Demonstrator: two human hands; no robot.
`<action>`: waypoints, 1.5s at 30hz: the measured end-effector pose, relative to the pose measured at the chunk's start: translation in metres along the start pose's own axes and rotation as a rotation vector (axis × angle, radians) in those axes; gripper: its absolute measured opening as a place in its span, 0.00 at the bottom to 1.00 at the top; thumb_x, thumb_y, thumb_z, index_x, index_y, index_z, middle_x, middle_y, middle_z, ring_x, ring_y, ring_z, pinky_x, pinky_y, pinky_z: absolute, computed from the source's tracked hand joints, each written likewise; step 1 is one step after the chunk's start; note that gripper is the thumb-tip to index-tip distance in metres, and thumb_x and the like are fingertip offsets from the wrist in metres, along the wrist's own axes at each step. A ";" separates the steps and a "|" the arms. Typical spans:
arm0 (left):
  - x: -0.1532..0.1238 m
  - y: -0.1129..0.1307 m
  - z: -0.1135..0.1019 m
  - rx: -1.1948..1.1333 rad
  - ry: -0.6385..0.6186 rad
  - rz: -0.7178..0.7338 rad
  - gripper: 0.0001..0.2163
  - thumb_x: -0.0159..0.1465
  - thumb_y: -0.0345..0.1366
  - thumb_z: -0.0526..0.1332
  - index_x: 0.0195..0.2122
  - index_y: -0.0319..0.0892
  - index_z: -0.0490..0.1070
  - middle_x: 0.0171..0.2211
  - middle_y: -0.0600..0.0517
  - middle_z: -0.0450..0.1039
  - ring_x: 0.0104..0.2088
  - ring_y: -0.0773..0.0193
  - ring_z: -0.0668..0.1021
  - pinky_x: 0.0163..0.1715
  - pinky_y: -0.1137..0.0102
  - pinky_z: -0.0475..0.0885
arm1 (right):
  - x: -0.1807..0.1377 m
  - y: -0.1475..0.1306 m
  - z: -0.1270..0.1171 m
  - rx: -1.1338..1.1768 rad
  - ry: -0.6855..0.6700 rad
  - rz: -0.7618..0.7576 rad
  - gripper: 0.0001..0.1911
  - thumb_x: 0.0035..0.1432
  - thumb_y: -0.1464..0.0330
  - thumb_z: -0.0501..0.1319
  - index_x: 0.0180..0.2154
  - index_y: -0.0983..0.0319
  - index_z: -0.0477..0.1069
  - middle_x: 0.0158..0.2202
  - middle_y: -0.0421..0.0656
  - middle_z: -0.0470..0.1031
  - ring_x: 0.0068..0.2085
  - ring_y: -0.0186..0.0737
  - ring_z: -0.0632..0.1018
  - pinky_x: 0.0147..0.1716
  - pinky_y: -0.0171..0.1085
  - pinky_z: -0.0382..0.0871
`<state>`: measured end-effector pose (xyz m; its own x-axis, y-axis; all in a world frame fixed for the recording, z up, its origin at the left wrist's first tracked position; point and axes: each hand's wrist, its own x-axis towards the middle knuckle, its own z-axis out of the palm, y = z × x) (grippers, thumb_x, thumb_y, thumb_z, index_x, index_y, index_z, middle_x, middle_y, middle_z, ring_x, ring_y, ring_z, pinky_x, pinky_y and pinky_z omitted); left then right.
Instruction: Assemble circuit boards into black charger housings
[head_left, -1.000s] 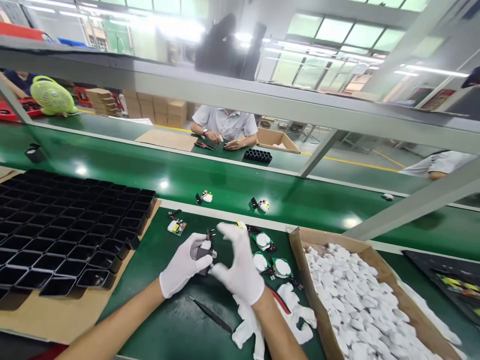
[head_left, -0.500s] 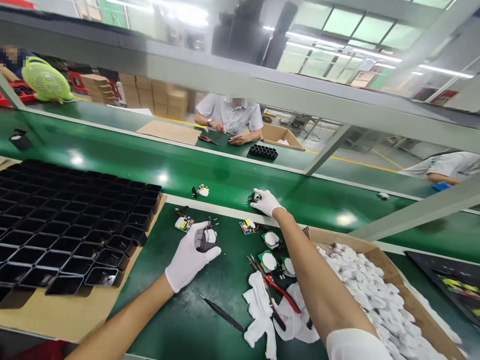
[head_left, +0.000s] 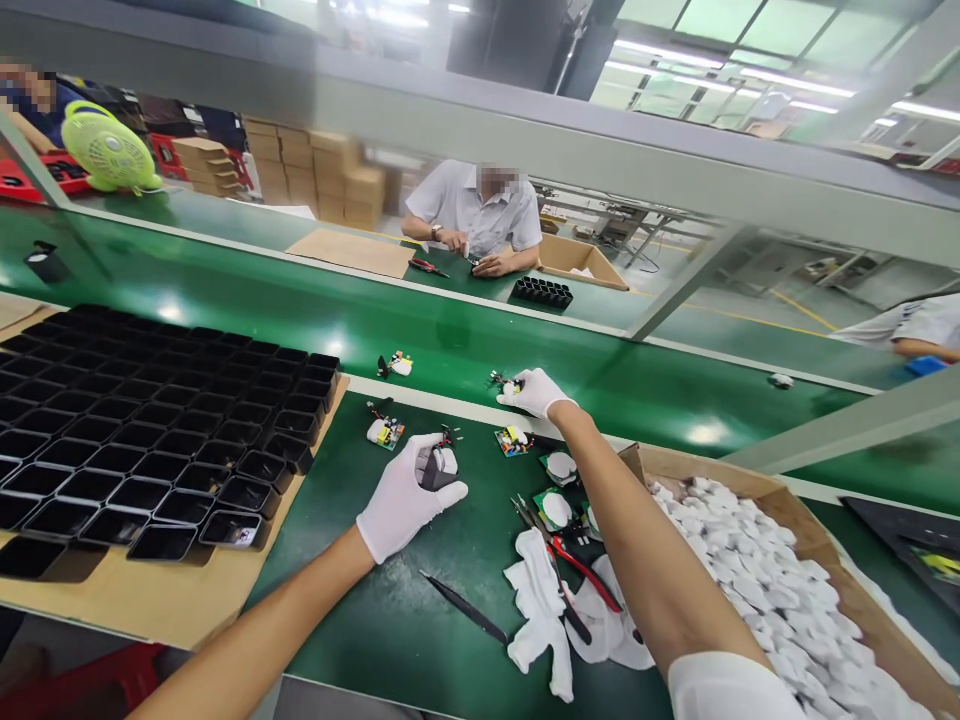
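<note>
Green belt (head_left: 637,388) underneath, the right hand (head_left: 538,392) seemingly grips a circuit board (head_left: 512,386).

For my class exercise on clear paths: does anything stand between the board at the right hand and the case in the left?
Only the pale rail crosses between the board at the right hand and the case in the left hand; it looks low, so probably hardly a hindrance. Nothing else visible intervenes.

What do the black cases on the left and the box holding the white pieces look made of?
Black cases: probably moulded plastic, slightly glossy, judging by thin, smooth walls and shiny rims. Box: seemingly matte cardboard, from its plain brown walls.
</note>
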<state>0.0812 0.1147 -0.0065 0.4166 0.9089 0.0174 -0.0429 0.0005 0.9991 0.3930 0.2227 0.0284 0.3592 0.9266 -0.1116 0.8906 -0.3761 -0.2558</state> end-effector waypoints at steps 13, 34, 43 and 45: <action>-0.030 0.020 -0.016 0.075 0.259 0.121 0.31 0.57 0.37 0.75 0.61 0.43 0.68 0.51 0.47 0.79 0.50 0.55 0.83 0.61 0.54 0.74 | -0.157 -0.084 0.009 -0.106 -0.139 -0.126 0.16 0.65 0.56 0.70 0.37 0.63 0.79 0.35 0.43 0.82 0.37 0.44 0.83 0.41 0.42 0.79; -0.143 -0.011 -0.057 -0.204 0.120 0.061 0.35 0.54 0.23 0.79 0.60 0.45 0.68 0.57 0.44 0.80 0.54 0.54 0.85 0.57 0.59 0.81 | -0.307 -0.112 0.104 0.944 -0.006 -0.641 0.24 0.64 0.61 0.73 0.59 0.51 0.73 0.59 0.47 0.76 0.59 0.51 0.79 0.58 0.51 0.77; -0.148 -0.009 -0.054 -0.008 0.123 0.028 0.28 0.59 0.26 0.77 0.57 0.49 0.70 0.60 0.45 0.80 0.64 0.49 0.80 0.60 0.56 0.80 | -0.314 -0.109 0.109 0.938 0.252 -0.638 0.22 0.64 0.72 0.71 0.58 0.54 0.76 0.54 0.47 0.80 0.54 0.48 0.80 0.54 0.50 0.78; -0.146 -0.010 -0.054 -0.024 0.116 0.081 0.27 0.59 0.24 0.75 0.55 0.49 0.69 0.57 0.46 0.81 0.66 0.49 0.78 0.61 0.57 0.80 | -0.315 -0.107 0.110 0.888 0.344 -0.615 0.17 0.63 0.77 0.69 0.50 0.54 0.80 0.50 0.45 0.82 0.48 0.46 0.82 0.48 0.48 0.79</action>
<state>-0.0279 0.0043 -0.0207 0.3032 0.9484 0.0924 -0.0945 -0.0666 0.9933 0.1534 -0.0296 -0.0149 0.1089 0.8572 0.5033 0.4783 0.3987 -0.7824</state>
